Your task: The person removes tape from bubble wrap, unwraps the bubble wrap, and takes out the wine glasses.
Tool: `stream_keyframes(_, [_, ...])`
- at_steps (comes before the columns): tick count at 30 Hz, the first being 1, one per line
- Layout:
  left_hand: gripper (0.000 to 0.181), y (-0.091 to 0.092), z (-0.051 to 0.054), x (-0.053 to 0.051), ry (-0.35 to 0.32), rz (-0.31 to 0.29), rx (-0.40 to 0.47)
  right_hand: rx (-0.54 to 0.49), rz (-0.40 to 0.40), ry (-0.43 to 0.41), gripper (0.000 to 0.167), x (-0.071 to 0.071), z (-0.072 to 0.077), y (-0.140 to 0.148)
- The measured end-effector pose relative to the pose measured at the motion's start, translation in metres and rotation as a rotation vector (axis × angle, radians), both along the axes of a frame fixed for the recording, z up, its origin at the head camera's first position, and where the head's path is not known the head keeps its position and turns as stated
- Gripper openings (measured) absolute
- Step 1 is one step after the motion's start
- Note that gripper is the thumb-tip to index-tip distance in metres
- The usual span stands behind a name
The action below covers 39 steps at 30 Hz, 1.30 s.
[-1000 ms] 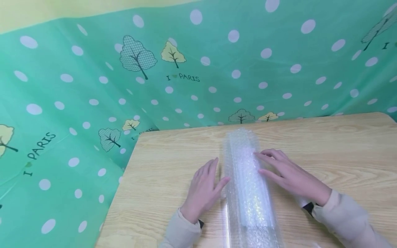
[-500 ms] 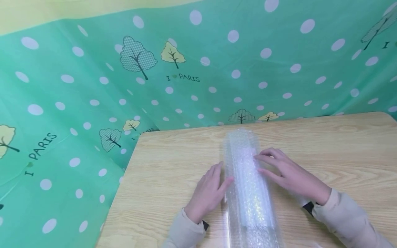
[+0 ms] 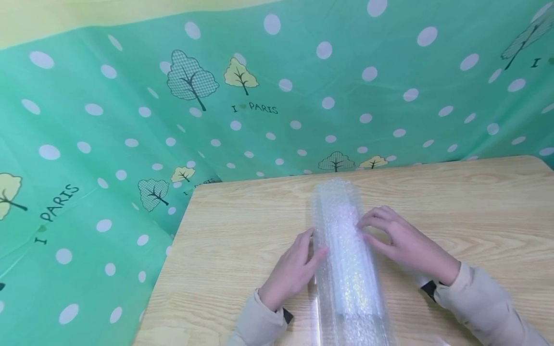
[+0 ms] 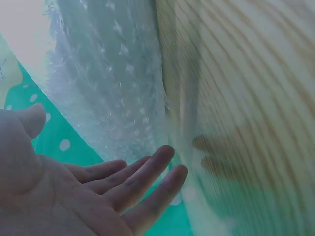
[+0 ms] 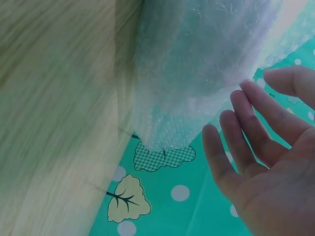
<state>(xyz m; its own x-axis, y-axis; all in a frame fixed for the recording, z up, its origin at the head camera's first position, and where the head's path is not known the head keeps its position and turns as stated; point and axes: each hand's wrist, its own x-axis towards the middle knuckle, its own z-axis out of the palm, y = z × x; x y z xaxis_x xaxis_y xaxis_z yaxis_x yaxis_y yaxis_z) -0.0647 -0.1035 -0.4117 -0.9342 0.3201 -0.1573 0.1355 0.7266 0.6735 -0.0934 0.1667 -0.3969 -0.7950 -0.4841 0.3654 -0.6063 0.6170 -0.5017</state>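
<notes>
Background: a green cloth with white dots, printed trees and "I PARIS" lettering (image 3: 298,105) hangs beyond the far end of a long, whitish, translucent bubble-wrap bundle (image 3: 346,250); a pale yellow band (image 3: 86,17) shows above it. Surface: a light wood-grain table (image 3: 233,216) extends to both sides of the bundle.

Bundle: lies lengthwise on the table, far end close to the back edge, near end cut off by the bottom of the head view. Glare runs along its top.

Left hand (image 3: 292,269): at the bundle's left side, fingers extended and apart from the thumb, thumb over the near-side margin of the wrap; not clamped on it. Right hand (image 3: 400,240): at the bundle's right side, fingers loosely bent, thumb separate, fingertips at the wrap's edge; no grip closed around it. Whether either hand presses the wrap, cannot tell.

Sleeves: a light puffy left sleeve (image 3: 259,319) and a matching right sleeve (image 3: 480,298), one on each side of the bundle.
</notes>
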Motion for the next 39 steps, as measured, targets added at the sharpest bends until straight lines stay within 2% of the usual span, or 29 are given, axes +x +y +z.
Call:
stream_keyframes(4, [0.088, -0.0003, 0.0005, 0.001, -0.033, 0.006, 0.019, 0.0, 0.002, -0.01, 0.018, -0.0002, -0.0003, -0.0002])
stream_keyframes(15, [0.089, 0.0012, -0.0037, 0.0019, -0.05, 0.018, 0.122, -0.015, -0.029, -0.114, 0.013, -0.0009, -0.0016, -0.0013])
stream_keyframes(20, [0.089, 0.0023, -0.0041, 0.0023, -0.065, 0.015, 0.158, -0.032, -0.029, -0.109, 0.015, -0.0019, -0.0033, 0.0002])
stream_keyframes(27, [0.09, 0.0035, -0.0052, 0.0014, -0.097, 0.036, 0.204, -0.046, -0.018, -0.061, 0.017, -0.0029, -0.0047, 0.0009])
stream_keyframes(39, [0.089, 0.0037, -0.006, 0.0012, -0.097, 0.053, 0.206, -0.035, -0.027, -0.07, 0.018, -0.0032, -0.003, -0.0001])
